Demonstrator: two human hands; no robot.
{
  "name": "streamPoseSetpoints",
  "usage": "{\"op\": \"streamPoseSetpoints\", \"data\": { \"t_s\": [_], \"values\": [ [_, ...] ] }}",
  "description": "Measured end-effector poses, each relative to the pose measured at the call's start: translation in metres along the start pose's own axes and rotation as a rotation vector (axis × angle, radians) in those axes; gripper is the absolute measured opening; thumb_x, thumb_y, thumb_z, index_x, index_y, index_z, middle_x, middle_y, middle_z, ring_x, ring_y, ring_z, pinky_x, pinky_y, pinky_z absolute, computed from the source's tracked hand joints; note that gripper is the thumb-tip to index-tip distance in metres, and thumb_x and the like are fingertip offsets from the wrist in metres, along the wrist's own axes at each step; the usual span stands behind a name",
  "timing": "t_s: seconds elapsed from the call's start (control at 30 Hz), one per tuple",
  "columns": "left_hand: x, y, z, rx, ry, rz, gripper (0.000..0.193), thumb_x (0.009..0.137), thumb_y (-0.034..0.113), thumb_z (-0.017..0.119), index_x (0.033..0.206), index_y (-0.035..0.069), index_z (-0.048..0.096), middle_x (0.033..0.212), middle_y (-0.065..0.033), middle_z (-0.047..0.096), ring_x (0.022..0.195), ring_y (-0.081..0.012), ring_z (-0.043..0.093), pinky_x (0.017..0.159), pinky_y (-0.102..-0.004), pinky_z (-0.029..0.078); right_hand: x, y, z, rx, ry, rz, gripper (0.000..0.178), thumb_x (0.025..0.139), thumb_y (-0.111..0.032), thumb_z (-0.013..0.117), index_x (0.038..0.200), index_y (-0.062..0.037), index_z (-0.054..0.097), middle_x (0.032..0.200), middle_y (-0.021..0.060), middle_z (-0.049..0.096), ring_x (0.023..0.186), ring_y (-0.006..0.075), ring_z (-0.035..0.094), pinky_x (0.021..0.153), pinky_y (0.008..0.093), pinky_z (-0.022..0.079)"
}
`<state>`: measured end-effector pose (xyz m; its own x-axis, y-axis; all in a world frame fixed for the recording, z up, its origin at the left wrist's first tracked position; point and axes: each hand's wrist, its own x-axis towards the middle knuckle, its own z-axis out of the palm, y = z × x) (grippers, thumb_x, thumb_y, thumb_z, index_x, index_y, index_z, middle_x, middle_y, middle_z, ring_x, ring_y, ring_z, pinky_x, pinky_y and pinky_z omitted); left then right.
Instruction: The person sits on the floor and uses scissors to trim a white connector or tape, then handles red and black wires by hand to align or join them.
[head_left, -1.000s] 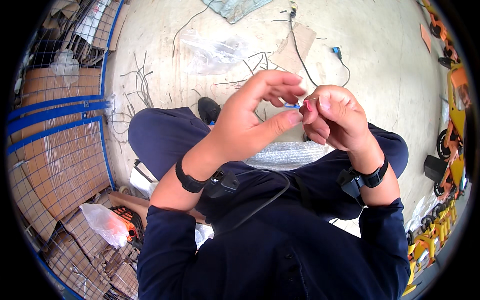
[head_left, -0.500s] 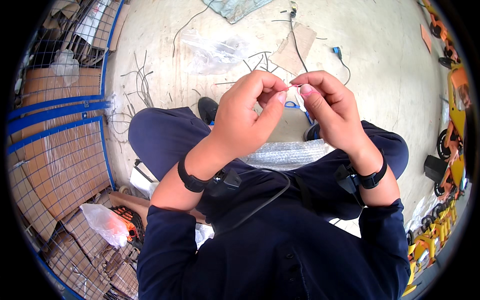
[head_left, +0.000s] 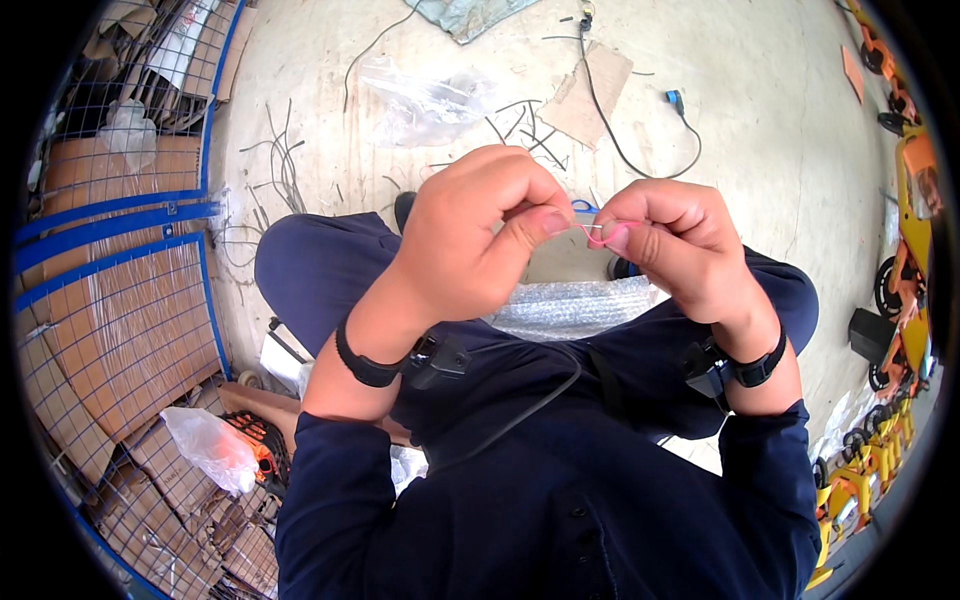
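A thin pink wire [head_left: 598, 240] runs between my two hands above my lap, with a thin white strand beside it. The thumb and index finger of my left hand [head_left: 475, 235] pinch one end, the other fingers curled behind. My right hand [head_left: 685, 250] pinches the pink wire between thumb and forefinger, a loop of it crossing the thumb. Exactly how the strands meet at the fingertips is too small to make out. Just beyond the fingers, a blue scissor-like handle [head_left: 583, 207] shows in part. Below the hands lies silvery bubble wrap [head_left: 575, 310] between my legs.
Ahead on the floor lie cut black cable pieces [head_left: 520, 125], clear plastic film [head_left: 430, 105], a cardboard piece [head_left: 590, 95] and a black cable with a blue connector [head_left: 675, 103]. A blue mesh cage [head_left: 120, 310] holds cardboard at left. Yellow and orange wheeled equipment [head_left: 910, 200] lines the right.
Both hands have come lower and nearer to me, the right one also shifting right. The pinch on the wire continues. More of the black cable now shows beyond the right hand.
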<state>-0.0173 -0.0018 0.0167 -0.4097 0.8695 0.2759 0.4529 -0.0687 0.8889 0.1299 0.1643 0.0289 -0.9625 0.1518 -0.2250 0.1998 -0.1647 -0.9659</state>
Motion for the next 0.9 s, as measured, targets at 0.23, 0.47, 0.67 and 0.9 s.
{"op": "streamPoseSetpoints", "data": {
  "t_s": [0.23,0.47,0.67,0.9],
  "values": [
    [-0.006,0.004,-0.017,-0.536,-0.133,-0.377,0.014,0.092,0.012,0.062,0.085,0.001,0.059,0.078,-0.0031,0.055,0.068,-0.0080,0.051,0.060,-0.0227,0.040,0.001,-0.016,-0.011,0.181,-0.099,0.172,0.011,0.089,-0.004,0.059,0.091,0.0010,0.069,0.069,-0.0041,0.059,0.058,0.0010,0.042,0.051,0.0184,0.030],
    [-0.006,-0.009,-0.012,-0.502,0.066,-0.226,0.009,0.090,0.008,0.064,0.088,-0.001,0.062,0.079,-0.0011,0.062,0.071,-0.0057,0.054,0.066,-0.0205,0.043,0.002,-0.016,-0.008,0.163,-0.049,0.151,0.011,0.089,-0.006,0.060,0.090,0.0000,0.069,0.066,-0.0050,0.057,0.054,0.0007,0.037,0.048,0.0189,0.026],
    [-0.003,-0.017,-0.003,-0.179,0.400,0.023,0.007,0.091,0.007,0.062,0.091,-0.001,0.061,0.091,-0.0064,0.060,0.081,-0.0113,0.057,0.073,-0.0236,0.046,0.005,-0.009,-0.010,0.289,-0.068,0.191,0.011,0.089,-0.008,0.061,0.090,-0.0004,0.068,0.064,-0.0031,0.056,0.049,0.0022,0.035,0.045,0.0202,0.025],
    [0.008,0.007,-0.005,0.354,0.330,0.485,0.020,0.085,0.019,0.071,0.097,0.005,0.062,0.098,-0.0076,0.063,0.087,-0.0223,0.059,0.078,-0.0325,0.046,0.009,0.006,-0.020,0.619,-0.152,0.251,0.014,0.092,-0.007,0.055,0.091,0.0033,0.065,0.056,-0.0035,0.044,0.044,0.0032,0.025,0.041,0.0222,0.018]
  ]
}}
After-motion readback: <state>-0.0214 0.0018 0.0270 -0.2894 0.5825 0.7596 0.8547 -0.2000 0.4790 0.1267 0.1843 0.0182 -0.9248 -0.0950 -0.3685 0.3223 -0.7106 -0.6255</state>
